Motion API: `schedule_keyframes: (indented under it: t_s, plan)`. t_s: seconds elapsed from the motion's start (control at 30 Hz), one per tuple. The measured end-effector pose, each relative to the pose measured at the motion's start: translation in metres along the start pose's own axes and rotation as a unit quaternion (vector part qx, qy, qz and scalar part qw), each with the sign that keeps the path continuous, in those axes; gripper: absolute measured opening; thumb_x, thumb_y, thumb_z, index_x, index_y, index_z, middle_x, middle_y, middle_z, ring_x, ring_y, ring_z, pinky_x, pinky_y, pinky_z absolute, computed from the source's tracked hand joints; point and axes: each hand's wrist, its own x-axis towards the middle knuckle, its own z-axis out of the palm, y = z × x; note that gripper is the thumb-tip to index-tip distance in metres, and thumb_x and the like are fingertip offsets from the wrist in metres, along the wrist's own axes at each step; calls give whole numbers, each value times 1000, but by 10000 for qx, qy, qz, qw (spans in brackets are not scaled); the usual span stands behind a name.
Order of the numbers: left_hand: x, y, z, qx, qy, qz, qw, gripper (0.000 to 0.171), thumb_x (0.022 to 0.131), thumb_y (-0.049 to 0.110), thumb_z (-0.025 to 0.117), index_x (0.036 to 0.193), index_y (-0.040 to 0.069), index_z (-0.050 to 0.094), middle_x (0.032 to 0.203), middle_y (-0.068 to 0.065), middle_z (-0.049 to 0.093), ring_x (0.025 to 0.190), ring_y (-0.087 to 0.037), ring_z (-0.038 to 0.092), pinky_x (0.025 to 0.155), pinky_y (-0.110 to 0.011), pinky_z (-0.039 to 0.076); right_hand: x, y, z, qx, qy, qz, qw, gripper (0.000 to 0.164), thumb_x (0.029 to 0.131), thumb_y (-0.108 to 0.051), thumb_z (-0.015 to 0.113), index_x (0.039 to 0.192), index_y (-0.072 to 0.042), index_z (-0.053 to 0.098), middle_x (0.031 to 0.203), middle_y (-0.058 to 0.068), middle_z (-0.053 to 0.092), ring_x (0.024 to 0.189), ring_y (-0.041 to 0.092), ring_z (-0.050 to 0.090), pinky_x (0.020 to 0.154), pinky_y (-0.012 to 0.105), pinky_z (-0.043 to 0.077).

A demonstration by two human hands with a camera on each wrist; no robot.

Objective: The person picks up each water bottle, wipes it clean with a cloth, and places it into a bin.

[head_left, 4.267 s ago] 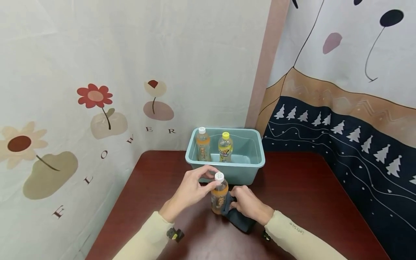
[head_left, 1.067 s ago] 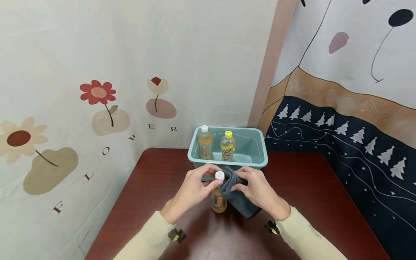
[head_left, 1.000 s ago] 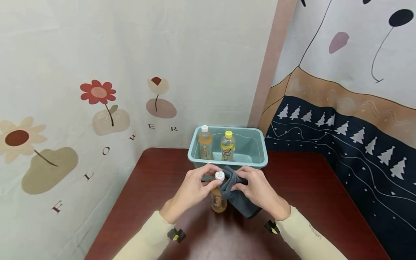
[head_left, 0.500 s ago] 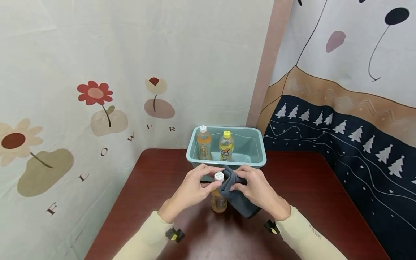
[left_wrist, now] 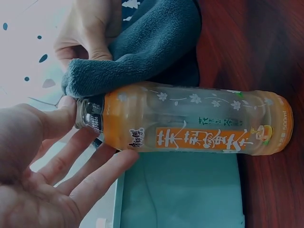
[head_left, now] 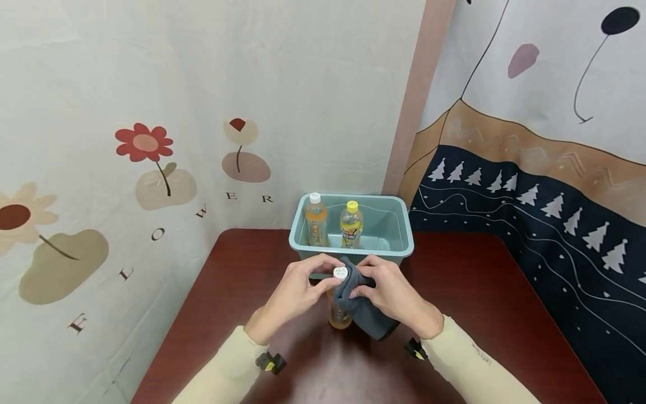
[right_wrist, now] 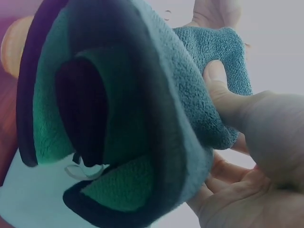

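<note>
A drink bottle (left_wrist: 199,121) with an orange label and white cap stands upright on the table, in front of the tub. My left hand (head_left: 298,286) holds it by the cap and neck between thumb and fingers. With thumb and fingers my right hand (head_left: 391,289) pinches a dark grey-blue cloth (head_left: 370,314). This cloth lies against the bottle's right side just below the cap and hides part of its upper body. In the right wrist view the folded cloth (right_wrist: 166,95) hides most of the bottle.
Behind the hands a light blue tub (head_left: 409,230) stands on the dark red table (head_left: 469,303). Inside are an orange-labelled bottle with a white cap (head_left: 316,224) and a yellow-capped bottle (head_left: 351,230). Printed curtains (head_left: 323,101) hang behind the table.
My right hand has brought the cloth from the bottle's lower side up to its neck, then slightly left across it. My left hand has stayed at the cap.
</note>
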Motion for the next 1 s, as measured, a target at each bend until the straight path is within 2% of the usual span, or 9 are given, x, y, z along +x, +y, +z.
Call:
schedule_keyframes:
  t_s: [0.13, 0.27, 0.5, 0.6, 0.73, 0.83, 1.0]
  plan:
    - [-1, 0, 0, -26, -16, 40, 10000, 30, 105, 22, 90, 132, 31, 81, 123, 8, 88, 121, -18, 86, 104, -42, 70, -1, 2, 1, -3, -159, 200, 9997, 32, 92, -13, 100, 122, -5, 91, 115, 2, 78, 103, 15, 79, 91, 29, 70]
    - [-1, 1, -2, -48, -25, 77, 10000, 30, 105, 20, 90, 132, 29, 81, 124, 6, 88, 121, -20, 87, 107, -52, 70, -3, 9, 6, -113, -246, 192, 9994, 27, 93, -9, 100, 118, -4, 91, 111, 3, 79, 100, 14, 78, 88, 28, 70]
    - [-5, 1, -3, -30, -65, 88, 9999, 32, 106, 19, 89, 135, 27, 80, 127, 5, 87, 123, -19, 86, 107, -48, 70, -7, 29, 29, -210, -456, 70, 9987, 21, 94, -4, 97, 113, -8, 92, 104, 2, 79, 98, 15, 78, 82, 26, 68]
    - [-6, -2, -2, -3, -12, 161, 9999, 33, 106, 17, 89, 135, 26, 79, 129, 4, 85, 124, -18, 85, 107, -48, 70, -9, 38, 41, -288, -690, -73, 9972, 18, 94, -2, 96, 110, -10, 92, 101, 3, 79, 98, 18, 79, 80, 25, 67]
    - [-6, -3, 0, 6, 72, 299, 9995, 31, 106, 15, 88, 135, 23, 78, 131, 4, 83, 126, -19, 83, 108, -50, 70, -11, 50, 57, -458, -1036, -177, 9934, 17, 94, 2, 95, 105, -10, 91, 96, 5, 79, 93, 19, 78, 71, 21, 59]
    - [-5, -3, 1, 7, 61, 336, 9994, 30, 107, 16, 87, 134, 23, 77, 131, 4, 82, 128, -20, 82, 109, -51, 69, -13, 59, 67, -541, -1268, -111, 9904, 16, 94, 5, 94, 99, -10, 89, 89, 5, 76, 85, 14, 75, 65, 20, 51]
    - [-3, -2, 4, 46, 53, 354, 9993, 28, 109, 17, 86, 134, 22, 76, 131, 3, 81, 128, -20, 81, 111, -51, 69, -13, 68, 74, -376, -1432, 43, 9890, 23, 95, 9, 89, 90, -13, 84, 80, -1, 71, 74, 2, 59, 63, 20, 41]
